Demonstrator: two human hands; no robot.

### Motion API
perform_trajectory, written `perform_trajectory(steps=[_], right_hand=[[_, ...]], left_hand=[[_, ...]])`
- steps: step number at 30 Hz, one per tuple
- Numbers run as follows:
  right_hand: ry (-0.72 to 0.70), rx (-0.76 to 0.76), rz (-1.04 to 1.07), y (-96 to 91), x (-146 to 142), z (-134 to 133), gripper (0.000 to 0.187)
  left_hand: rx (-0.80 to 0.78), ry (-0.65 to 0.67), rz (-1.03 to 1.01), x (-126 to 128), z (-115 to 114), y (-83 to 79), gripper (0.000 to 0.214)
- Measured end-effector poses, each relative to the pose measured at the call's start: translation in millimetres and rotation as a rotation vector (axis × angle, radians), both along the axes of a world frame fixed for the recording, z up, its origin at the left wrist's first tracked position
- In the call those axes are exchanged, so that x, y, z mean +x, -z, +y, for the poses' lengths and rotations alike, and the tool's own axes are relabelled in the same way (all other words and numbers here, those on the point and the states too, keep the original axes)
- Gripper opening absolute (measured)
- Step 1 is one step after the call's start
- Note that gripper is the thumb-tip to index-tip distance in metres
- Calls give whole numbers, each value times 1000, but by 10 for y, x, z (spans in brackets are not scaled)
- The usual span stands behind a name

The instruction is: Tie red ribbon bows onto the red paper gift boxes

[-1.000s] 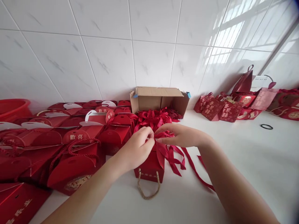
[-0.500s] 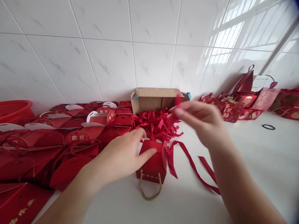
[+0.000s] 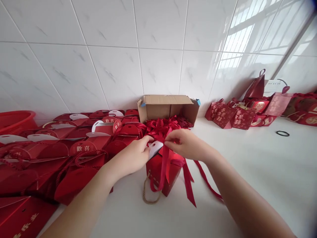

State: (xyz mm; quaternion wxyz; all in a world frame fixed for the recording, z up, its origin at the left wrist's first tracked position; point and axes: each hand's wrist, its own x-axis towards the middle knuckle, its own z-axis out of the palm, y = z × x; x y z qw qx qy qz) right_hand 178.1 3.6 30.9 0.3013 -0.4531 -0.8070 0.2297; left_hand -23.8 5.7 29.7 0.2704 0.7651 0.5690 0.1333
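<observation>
A small red gift box (image 3: pixel 174 178) stands on the white counter, turned slightly, with a twisted rope handle (image 3: pixel 148 200) hanging at its front. My left hand (image 3: pixel 137 151) is closed on the box's raised lid flap (image 3: pixel 155 147), whose white inner side and hole show. Pinched in the fingers of my right hand (image 3: pixel 185 141), just above the flap, is a red ribbon (image 3: pixel 164 168) that hangs down over the front of the box. More ribbon tails spread on the box's right side and the counter. My right fingertips are close to the flap's hole; whether the ribbon passes through it, I cannot tell.
Behind the box, a cardboard carton (image 3: pixel 158 110) lies open with a heap of red ribbons (image 3: pixel 160 126). Many red gift boxes (image 3: pixel 86 148) crowd the left, beside a red basin (image 3: pixel 17 119). Gift bags (image 3: pixel 244 118) and a black ring (image 3: pixel 282 133) are at right.
My right hand has come down and left with the ribbon to the box top. My left hand now grips the flap, which has lifted. The box has turned.
</observation>
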Motion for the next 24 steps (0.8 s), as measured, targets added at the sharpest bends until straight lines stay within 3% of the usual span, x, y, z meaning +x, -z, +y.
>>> perform_trajectory(steps=[3,7,14,24], right_hand=[[23,-82,-168,154,-93,81,18],[-23,-169,-242,209,-90,88,18],[53,-195,-176,161,-76,87,20],[-51,-214,-88,173,-116,74,21]], left_hand=[[-10,-16,-18,-6,-3,14,41],[6,-24,-38,-15,-10,17,42],[37,-22,-89,22,-63,-20,39],[53,-4,-56,45,-118,-15,34]])
